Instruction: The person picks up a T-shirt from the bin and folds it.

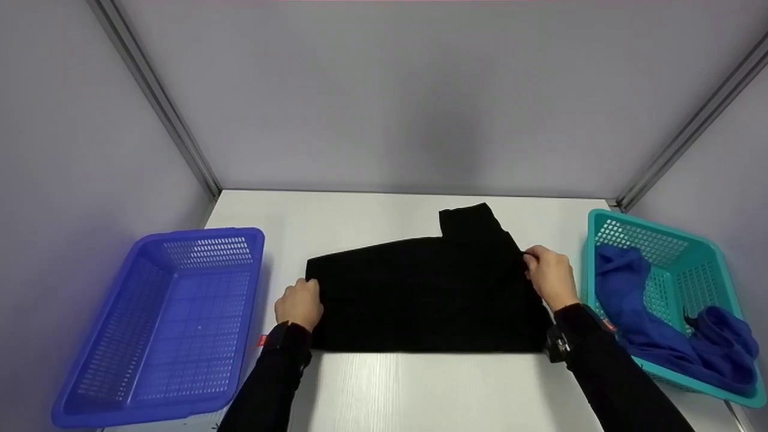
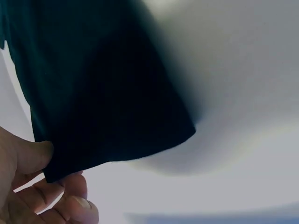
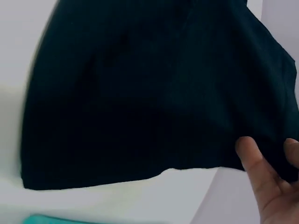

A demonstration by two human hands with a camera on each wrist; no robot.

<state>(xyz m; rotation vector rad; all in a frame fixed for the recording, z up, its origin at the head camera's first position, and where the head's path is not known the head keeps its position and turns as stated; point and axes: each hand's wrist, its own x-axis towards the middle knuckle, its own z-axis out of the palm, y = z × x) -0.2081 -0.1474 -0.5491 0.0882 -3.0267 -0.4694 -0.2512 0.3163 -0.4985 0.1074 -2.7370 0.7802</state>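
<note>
A black short-sleeved shirt [image 1: 414, 294], folded in half, lies across the white table with one sleeve pointing toward the back wall. At its left end my left hand [image 1: 299, 305] pinches the edge. Close up in the left wrist view, the thumb lies over a corner of the black cloth [image 2: 117, 102], with the other fingers curled beneath. My right hand [image 1: 551, 277] pinches the right edge just below the sleeve. In the right wrist view, fingertips [image 3: 247, 147] touch the dark fabric [image 3: 131, 102] near its lower right edge.
A blue plastic basket [image 1: 257, 288] with nothing inside stands at the left of the table [image 1: 360, 390]. At the right, a teal basket [image 1: 723, 288] holds crumpled blue cloth [image 1: 645, 327]. Grey panels [image 1: 372, 96] enclose the back and both sides.
</note>
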